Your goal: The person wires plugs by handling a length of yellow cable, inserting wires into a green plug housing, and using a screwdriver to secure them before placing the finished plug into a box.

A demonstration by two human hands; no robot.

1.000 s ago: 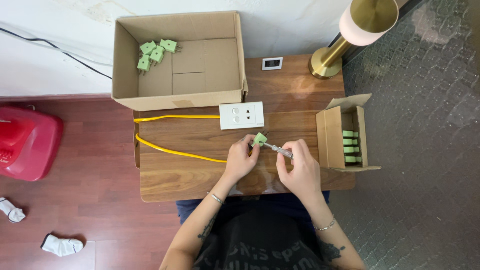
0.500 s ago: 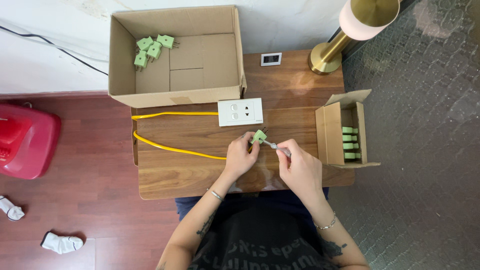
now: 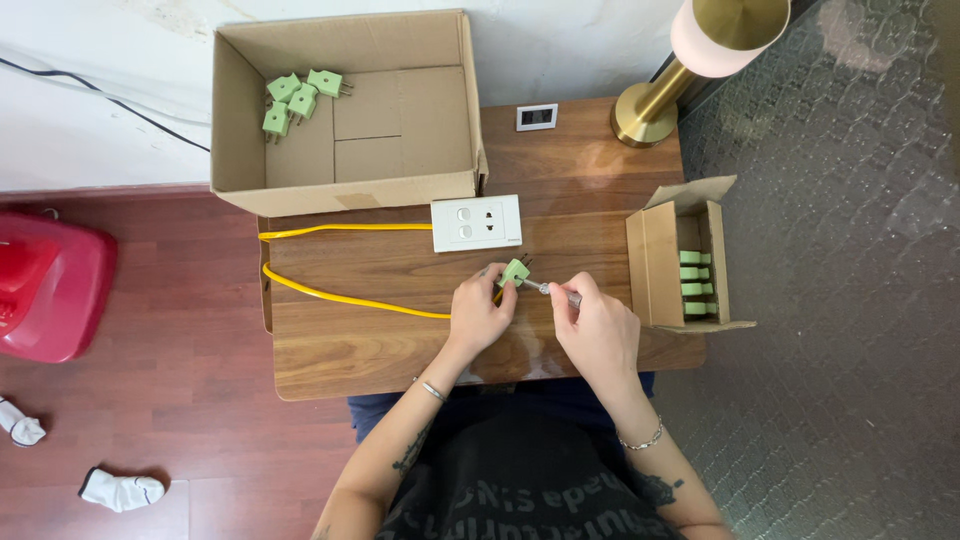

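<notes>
My left hand (image 3: 480, 312) pinches a small green plug adapter (image 3: 515, 271) just above the wooden table (image 3: 350, 345). My right hand (image 3: 598, 330) grips a thin metal screwdriver (image 3: 558, 291) whose tip meets the adapter's side. A white socket block (image 3: 476, 222) with a yellow cable (image 3: 340, 298) lies just beyond the hands. Three more green adapters (image 3: 298, 98) lie in the large open cardboard box (image 3: 400, 185) at the back left. The small carton (image 3: 660, 265) to the right holds several green adapters (image 3: 695, 283).
A brass lamp (image 3: 650, 112) with a pink shade stands at the table's back right, beside a small white switch plate (image 3: 537, 117). A red container (image 3: 45, 290) and two white socks (image 3: 120, 490) lie on the wooden floor to the left. Dark patterned flooring lies to the right.
The hands stay together at the table's middle. The right hand has shifted slightly on the screwdriver against the adapter. The view has moved a little.
</notes>
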